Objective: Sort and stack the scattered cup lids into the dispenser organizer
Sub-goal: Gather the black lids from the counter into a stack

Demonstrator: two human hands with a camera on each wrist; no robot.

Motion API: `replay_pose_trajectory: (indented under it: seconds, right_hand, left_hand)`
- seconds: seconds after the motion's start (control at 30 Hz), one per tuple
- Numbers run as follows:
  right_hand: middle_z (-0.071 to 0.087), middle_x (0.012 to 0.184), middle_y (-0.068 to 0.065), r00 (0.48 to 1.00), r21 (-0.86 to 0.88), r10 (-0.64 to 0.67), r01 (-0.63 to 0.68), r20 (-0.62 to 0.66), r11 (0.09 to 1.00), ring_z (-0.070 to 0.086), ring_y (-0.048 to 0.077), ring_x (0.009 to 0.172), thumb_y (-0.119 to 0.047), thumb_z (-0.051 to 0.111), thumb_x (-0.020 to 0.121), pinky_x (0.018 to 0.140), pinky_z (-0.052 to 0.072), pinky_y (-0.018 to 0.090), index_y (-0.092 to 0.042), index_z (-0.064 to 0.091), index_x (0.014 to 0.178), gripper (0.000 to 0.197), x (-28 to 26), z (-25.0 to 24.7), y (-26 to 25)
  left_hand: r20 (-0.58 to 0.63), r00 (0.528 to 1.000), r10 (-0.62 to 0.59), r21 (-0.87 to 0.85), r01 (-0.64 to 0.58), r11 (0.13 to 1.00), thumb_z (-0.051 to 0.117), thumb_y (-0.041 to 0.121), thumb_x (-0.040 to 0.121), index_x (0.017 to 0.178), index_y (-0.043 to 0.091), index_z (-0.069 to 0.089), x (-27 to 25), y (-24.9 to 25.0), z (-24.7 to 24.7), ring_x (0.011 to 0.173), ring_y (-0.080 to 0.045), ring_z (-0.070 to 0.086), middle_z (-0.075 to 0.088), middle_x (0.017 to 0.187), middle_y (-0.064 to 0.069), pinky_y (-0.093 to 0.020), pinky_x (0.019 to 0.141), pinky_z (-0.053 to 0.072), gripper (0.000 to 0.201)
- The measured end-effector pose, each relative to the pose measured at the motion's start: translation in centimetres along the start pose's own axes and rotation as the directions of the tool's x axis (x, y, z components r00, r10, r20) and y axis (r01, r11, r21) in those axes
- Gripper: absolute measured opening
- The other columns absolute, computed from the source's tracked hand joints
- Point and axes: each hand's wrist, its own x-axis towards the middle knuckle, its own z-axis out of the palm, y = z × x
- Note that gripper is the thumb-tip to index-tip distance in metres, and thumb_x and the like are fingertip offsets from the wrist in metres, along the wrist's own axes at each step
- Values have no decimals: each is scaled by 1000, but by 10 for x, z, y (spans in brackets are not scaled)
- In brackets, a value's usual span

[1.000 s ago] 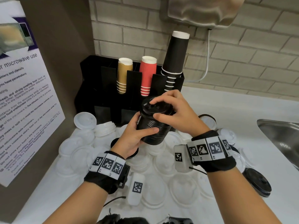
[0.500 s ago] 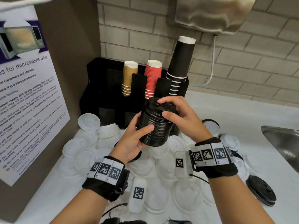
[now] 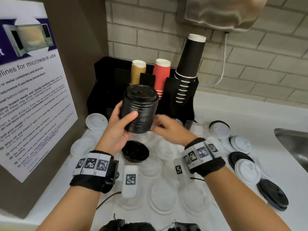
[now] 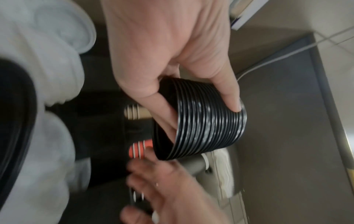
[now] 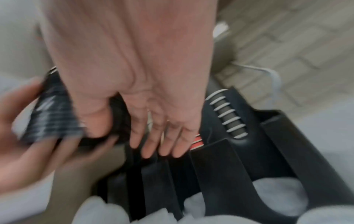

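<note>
A tall stack of black lids (image 3: 140, 110) is upright in the air in front of the black dispenser organizer (image 3: 103, 90). My left hand (image 3: 120, 129) grips its side, thumb in front and fingers behind. In the left wrist view the thumb and fingers of that left hand (image 4: 168, 53) curl round the stack (image 4: 208, 121). My right hand (image 3: 164, 126) is blurred, just below and to the right of the stack's bottom edge. The right wrist view shows its fingers (image 5: 153, 136) straight, over the organizer (image 5: 220, 174). One black lid (image 3: 135, 151) lies upside down on the counter beneath.
Several white lids (image 3: 162, 195) cover the white counter. More black lids (image 3: 273, 195) lie at the right, near a steel sink (image 3: 293, 144). Gold, red and black cups (image 3: 190, 64) stand in the organizer's back slots. A microwave poster (image 3: 33, 97) lines the left wall.
My right hand has come off the top of the black stack and dropped to its lower right. The left hand alone now holds the stack, a little higher and more upright.
</note>
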Motion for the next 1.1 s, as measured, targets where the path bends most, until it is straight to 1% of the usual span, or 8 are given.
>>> replay_pose_trajectory:
  seconds: [0.1, 0.23, 0.43, 0.53, 0.7, 0.83, 0.97, 1.1]
  right_hand:
    - [51, 131, 10, 959, -273, -21, 101, 283, 957, 46, 23, 122, -30, 74, 81, 103, 39, 32, -11, 51, 132, 59, 8, 26, -7]
    - [48, 131, 11, 980, -259, -37, 88, 197, 962, 45, 26, 123, -14, 65, 83, 105, 38, 33, -12, 60, 121, 39, 22, 31, -14]
    - [60, 105, -6, 903, -388, 93, 86, 419, 918, 56, 15, 97, -45, 83, 65, 84, 47, 30, -24, 57, 110, 56, 11, 50, -7]
    - [68, 97, -6, 916, -393, 36, 136, 399, 909, 60, 17, 92, -32, 79, 72, 83, 47, 34, -22, 55, 108, 45, 3, 63, -6]
    - [68, 92, -2, 971, -201, -83, 129, 223, 971, 62, 13, 85, -8, 67, 80, 78, 48, 24, -15, 67, 107, 28, -7, 16, -13]
    - [67, 80, -7, 984, 153, -122, 102, 127, 983, 59, 3, 73, -5, 55, 82, 69, 46, 14, -16, 68, 90, 19, -17, -39, -30]
    - [65, 90, -3, 994, 595, -107, 71, 25, 801, 61, 11, 84, -9, 41, 85, 73, 50, 24, -21, 66, 94, 29, -12, -75, -43]
    - [65, 103, 12, 995, 811, 38, 54, -94, 583, 60, 24, 90, -4, 33, 97, 79, 52, 35, -26, 58, 112, 37, 5, -81, -45]
  left_hand:
    - [-32, 999, 33, 7, -33, 999, 65, 14, 78, 127, 26, 53, 1, 16, -10, 103, -15, 69, 72, 110, 5, -33, 71, 59, 52]
    - [-69, 997, 41, -16, -42, 999, 65, 11, 82, 137, 23, 45, -3, 19, -17, 106, -17, 68, 66, 119, 0, -34, 73, 59, 59]
    - [-66, 997, 43, -72, -48, 996, 61, 13, 77, 145, 22, 38, -7, 17, -20, 113, -19, 64, 62, 125, -2, -36, 77, 59, 72]
    - [-48, 998, 40, -82, -44, 996, 62, 13, 77, 142, 23, 41, -6, 17, -18, 114, -20, 63, 62, 125, -2, -35, 76, 59, 69]
    - [-5, 1000, 29, -72, -29, 997, 92, 29, 58, 122, 25, 57, -3, 18, -16, 110, -18, 66, 68, 117, 0, -32, 77, 58, 74]
    - [-36, 999, 39, -73, -41, 996, 70, 10, 79, 124, 23, 56, -1, 12, -17, 111, -20, 65, 66, 119, -2, -33, 78, 58, 49]
    - [-4, 1000, -10, -72, 9, 997, 63, 7, 77, 121, 23, 58, -4, -2, -9, 103, -17, 69, 71, 110, -1, -31, 75, 58, 47]
    - [82, 991, -105, -73, 111, 991, 83, 10, 65, 120, 22, 57, -11, -25, 11, 98, -16, 70, 74, 103, 1, -27, 71, 58, 62]
